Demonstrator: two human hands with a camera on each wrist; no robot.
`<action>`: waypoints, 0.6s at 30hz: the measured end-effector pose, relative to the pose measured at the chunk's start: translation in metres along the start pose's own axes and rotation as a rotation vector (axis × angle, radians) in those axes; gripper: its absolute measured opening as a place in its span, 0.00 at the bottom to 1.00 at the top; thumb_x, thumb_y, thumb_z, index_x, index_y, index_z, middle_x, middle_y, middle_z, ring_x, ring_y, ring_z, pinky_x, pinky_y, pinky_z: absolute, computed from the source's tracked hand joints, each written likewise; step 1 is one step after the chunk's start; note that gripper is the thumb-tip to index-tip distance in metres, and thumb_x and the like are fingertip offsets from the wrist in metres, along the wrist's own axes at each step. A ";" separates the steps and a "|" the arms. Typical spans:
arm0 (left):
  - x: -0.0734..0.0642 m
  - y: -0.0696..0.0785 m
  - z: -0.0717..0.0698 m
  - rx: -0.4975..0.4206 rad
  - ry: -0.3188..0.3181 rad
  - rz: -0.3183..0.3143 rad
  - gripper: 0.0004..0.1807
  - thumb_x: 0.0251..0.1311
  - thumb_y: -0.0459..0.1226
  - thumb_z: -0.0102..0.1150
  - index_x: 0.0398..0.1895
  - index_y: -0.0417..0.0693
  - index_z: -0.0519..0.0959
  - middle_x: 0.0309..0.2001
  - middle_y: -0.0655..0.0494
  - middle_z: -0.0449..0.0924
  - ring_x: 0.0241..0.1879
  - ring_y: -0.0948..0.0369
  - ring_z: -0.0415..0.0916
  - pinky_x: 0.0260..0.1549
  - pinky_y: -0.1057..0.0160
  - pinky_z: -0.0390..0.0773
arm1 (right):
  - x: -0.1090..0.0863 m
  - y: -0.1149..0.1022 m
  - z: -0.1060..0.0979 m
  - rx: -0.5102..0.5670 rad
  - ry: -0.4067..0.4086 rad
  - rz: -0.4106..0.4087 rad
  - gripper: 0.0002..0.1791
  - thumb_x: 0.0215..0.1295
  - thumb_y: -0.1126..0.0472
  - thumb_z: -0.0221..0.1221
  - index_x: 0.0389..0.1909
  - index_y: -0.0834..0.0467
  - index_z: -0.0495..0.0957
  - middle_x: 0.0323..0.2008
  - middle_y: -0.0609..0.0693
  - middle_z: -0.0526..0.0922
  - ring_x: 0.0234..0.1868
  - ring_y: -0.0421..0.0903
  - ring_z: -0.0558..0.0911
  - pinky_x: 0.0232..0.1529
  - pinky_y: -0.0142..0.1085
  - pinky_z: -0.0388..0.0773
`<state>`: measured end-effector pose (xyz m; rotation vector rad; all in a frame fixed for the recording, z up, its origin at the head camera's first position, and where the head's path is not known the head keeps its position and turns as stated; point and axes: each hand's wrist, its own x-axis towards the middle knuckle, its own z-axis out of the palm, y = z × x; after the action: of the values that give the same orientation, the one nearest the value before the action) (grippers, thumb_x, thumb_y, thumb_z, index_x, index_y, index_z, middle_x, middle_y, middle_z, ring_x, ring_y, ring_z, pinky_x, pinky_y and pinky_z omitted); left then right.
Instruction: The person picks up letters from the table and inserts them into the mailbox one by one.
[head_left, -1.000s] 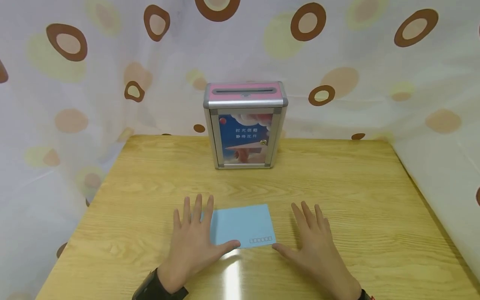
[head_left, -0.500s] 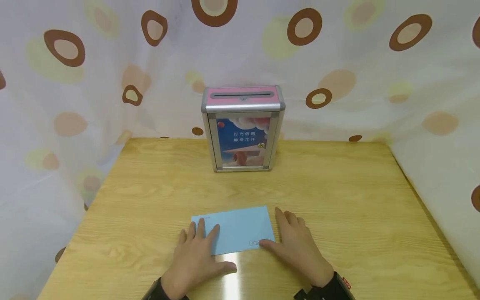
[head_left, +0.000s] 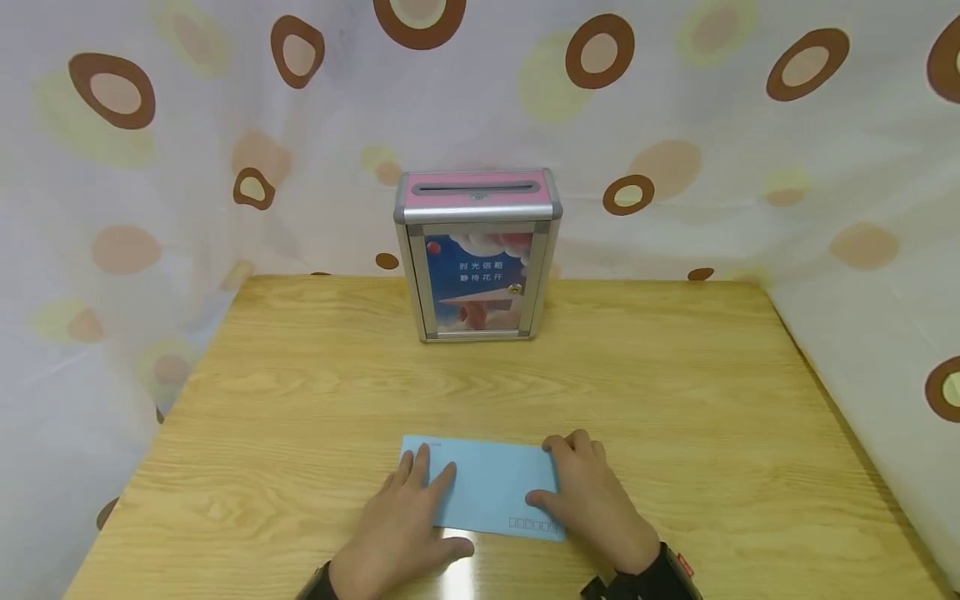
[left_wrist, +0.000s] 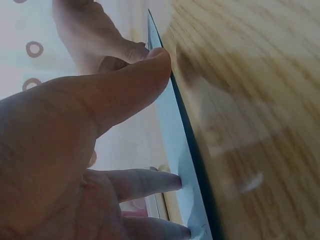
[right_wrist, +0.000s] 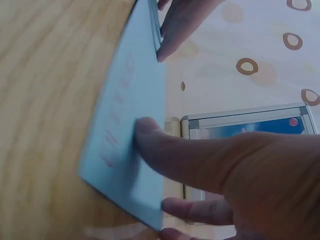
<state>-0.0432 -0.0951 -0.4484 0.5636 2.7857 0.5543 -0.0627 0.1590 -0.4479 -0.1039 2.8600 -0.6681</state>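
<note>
A light blue envelope (head_left: 491,487) with a row of small postcode boxes lies near the front of the wooden table. My right hand (head_left: 598,504) pinches its right end, thumb on the upper face and fingers curled at the far corner. In the right wrist view that end of the envelope (right_wrist: 117,125) looks raised off the wood. My left hand (head_left: 397,533) rests its fairly straight fingertips on the left part of the envelope. Its thumb is stretched out by the near edge, as the left wrist view shows. The fingertips under the right end are partly hidden.
Behind the envelope stands a silver-framed letter box (head_left: 480,275) with a pink top, a slot (head_left: 476,188) and a small lock (head_left: 514,289) on its picture door. A patterned cloth (head_left: 315,208) hangs around the wooden table (head_left: 660,383).
Both hands came down to the envelope from above it. The right hand's fingers curled onto its right end, and the envelope turned slightly clockwise, its right end coming nearer to me.
</note>
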 end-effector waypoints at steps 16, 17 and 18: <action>-0.001 0.005 0.005 0.016 0.002 0.054 0.49 0.50 0.58 0.76 0.72 0.43 0.72 0.74 0.24 0.59 0.72 0.26 0.58 0.63 0.29 0.70 | -0.008 -0.014 -0.002 0.059 -0.113 0.145 0.31 0.44 0.55 0.82 0.44 0.62 0.76 0.35 0.55 0.73 0.32 0.49 0.74 0.25 0.38 0.73; -0.001 0.006 0.005 0.023 0.012 0.057 0.48 0.50 0.57 0.76 0.72 0.43 0.73 0.74 0.24 0.59 0.72 0.26 0.58 0.63 0.29 0.71 | -0.008 -0.015 -0.002 0.057 -0.108 0.147 0.33 0.44 0.55 0.82 0.46 0.62 0.75 0.35 0.56 0.73 0.31 0.49 0.74 0.24 0.38 0.72; -0.001 0.006 0.005 0.030 0.019 0.058 0.48 0.50 0.57 0.76 0.72 0.43 0.73 0.74 0.25 0.60 0.72 0.26 0.59 0.63 0.30 0.71 | -0.008 -0.015 -0.002 0.052 -0.107 0.144 0.33 0.44 0.55 0.82 0.46 0.63 0.75 0.35 0.56 0.73 0.30 0.49 0.74 0.23 0.38 0.72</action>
<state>-0.0394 -0.0889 -0.4501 0.6504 2.8074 0.5336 -0.0550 0.1471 -0.4379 0.0720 2.7148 -0.6855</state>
